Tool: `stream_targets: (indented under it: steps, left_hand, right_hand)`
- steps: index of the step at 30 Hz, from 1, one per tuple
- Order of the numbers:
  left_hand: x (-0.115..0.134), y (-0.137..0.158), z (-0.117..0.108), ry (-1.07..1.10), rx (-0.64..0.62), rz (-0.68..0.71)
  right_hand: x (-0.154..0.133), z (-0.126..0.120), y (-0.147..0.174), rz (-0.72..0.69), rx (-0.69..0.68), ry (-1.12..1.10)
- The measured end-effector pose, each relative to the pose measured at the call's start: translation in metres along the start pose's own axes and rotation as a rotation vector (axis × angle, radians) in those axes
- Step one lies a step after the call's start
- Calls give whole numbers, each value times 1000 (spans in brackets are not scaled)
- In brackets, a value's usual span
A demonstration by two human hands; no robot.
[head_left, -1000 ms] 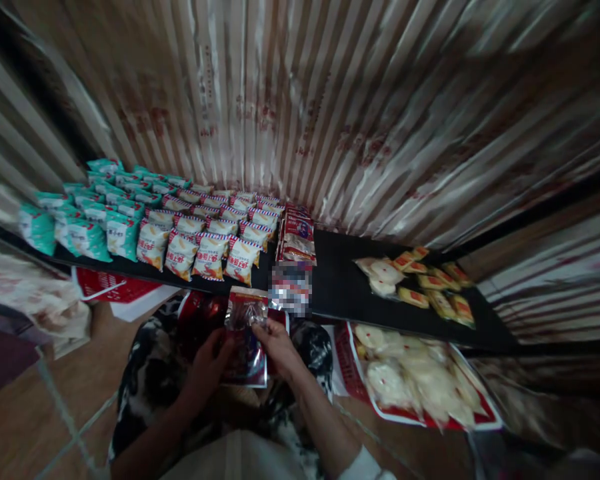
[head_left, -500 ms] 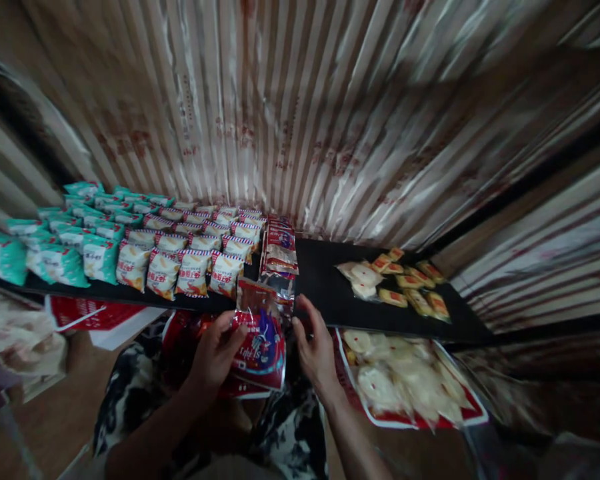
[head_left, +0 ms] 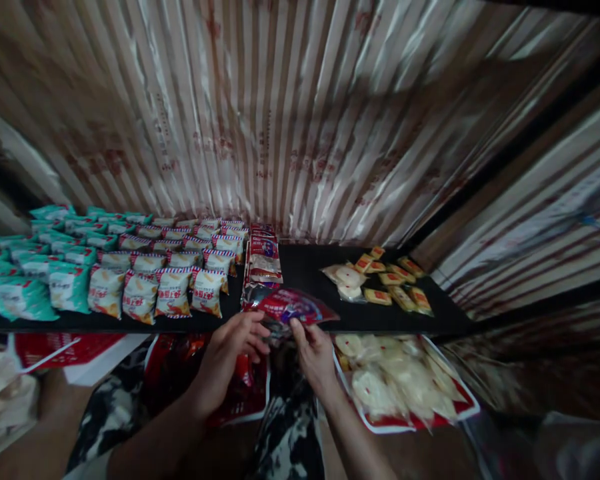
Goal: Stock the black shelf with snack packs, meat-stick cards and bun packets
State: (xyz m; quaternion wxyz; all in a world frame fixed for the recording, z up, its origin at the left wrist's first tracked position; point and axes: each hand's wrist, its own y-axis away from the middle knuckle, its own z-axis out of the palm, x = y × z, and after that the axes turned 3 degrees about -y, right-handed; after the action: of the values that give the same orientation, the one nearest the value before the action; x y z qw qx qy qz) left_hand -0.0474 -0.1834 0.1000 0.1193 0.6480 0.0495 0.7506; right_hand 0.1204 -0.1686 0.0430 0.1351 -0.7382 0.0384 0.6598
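Teal bags (head_left: 69,287) crowd the left end of the black shelf (head_left: 305,267), and white bags (head_left: 174,293) fill the rows beside them, nearly out to its front edge. Next comes a column of red pouches (head_left: 265,257), laid overlapping from back to front. Below the edge, the left hand (head_left: 236,341) has its fingers loosely curled and grips nothing; whether its tips touch the packet is unclear. The red packet (head_left: 296,305) lies tilted across the front edge, before the column, its right corner over the shelf. The right hand (head_left: 316,350) pinches its near side, thumb on top. Behind and right of the packet, bare shelf runs to the clear-wrapped pale discs (head_left: 349,279) and yellow packs (head_left: 379,297). Under the edge, right of that hand, a red basket (head_left: 377,429) of pale packs limits the room.
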Motion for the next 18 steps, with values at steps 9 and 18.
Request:
stream_targets:
  steps: [9, 18]
  left_hand:
    - [-21, -37, -3, -493, 143, 215]
    - [-47, -79, 19, -384, 112, 189]
  right_hand:
    - [8, -2, -49, 189, -31, -255]
    - [17, -2, -83, 305, 24, -345]
